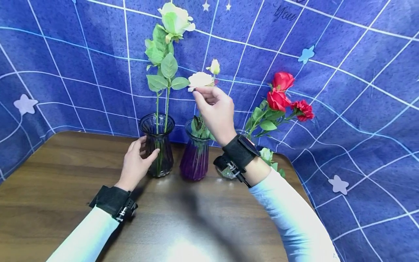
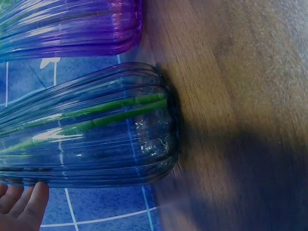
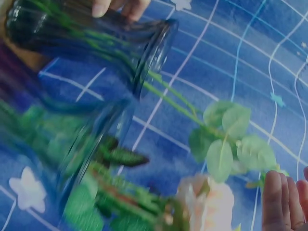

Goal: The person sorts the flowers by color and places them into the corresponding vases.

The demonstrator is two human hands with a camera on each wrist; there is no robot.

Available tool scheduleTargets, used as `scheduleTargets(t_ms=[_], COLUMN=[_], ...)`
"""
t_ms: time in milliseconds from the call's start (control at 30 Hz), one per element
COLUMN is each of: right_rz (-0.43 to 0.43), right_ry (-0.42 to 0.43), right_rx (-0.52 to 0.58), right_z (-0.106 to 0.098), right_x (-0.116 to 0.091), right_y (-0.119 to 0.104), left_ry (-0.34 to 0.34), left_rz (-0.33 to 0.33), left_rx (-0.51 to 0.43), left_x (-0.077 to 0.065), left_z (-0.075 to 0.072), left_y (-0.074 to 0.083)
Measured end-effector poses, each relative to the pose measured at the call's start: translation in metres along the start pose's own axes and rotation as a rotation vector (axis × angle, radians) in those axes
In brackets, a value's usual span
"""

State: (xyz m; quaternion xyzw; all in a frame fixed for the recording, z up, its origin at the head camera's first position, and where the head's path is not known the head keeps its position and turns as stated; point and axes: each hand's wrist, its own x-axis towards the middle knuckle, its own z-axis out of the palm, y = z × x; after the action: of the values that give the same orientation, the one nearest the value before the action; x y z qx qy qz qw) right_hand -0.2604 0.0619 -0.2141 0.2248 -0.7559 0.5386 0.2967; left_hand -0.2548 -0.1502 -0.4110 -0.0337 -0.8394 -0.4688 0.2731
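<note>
My left hand (image 1: 135,165) holds a dark ribbed glass vase (image 1: 164,160) from its left side, thumb across the front. Inside the vase, green stems (image 2: 110,114) reach the bottom. Above it rises a tall pale green-white rose (image 1: 175,22) with leaves. My right hand (image 1: 217,114) is raised over a purple glass vase (image 1: 194,163), its fingertips close to a cream rose (image 1: 199,79). In the right wrist view, the fingers (image 3: 274,202) look apart from the cream rose (image 3: 209,204). A small cream bud (image 1: 214,67) stands just behind the hand.
A clear vase (image 1: 227,173) is partly hidden behind my right wrist. Red roses (image 1: 278,100) and a red carnation (image 1: 303,110) lean right, over a pale green rose (image 1: 266,154). The wooden table (image 1: 82,163) meets a blue star-patterned cloth (image 1: 98,65) behind.
</note>
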Motion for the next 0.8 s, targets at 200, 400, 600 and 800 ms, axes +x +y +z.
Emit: scheduleTargets(t_ms=[200, 400, 600, 800], right_rz=[0.050, 0.104, 0.152, 0.232], right_ry=[0.058, 0.101, 0.146, 0.184], right_rx=[0.028, 0.019, -0.020, -0.055], right_z=[-0.028, -0.059, -0.089, -0.119], right_x=[-0.004, -0.011, -0.019, -0.033], right_y=[0.012, 0.028, 0.044, 0.062], left_ry=[-0.004, 0.001, 0.001, -0.003], left_rz=[0.002, 0.001, -0.006, 0.007], left_rx=[0.019, 0.022, 0.032, 0.036], left_x=[-0.001, -0.001, 0.000, -0.001], left_z=[0.000, 0.000, 0.000, 0.001], left_y=[0.000, 0.001, 0.001, 0.002])
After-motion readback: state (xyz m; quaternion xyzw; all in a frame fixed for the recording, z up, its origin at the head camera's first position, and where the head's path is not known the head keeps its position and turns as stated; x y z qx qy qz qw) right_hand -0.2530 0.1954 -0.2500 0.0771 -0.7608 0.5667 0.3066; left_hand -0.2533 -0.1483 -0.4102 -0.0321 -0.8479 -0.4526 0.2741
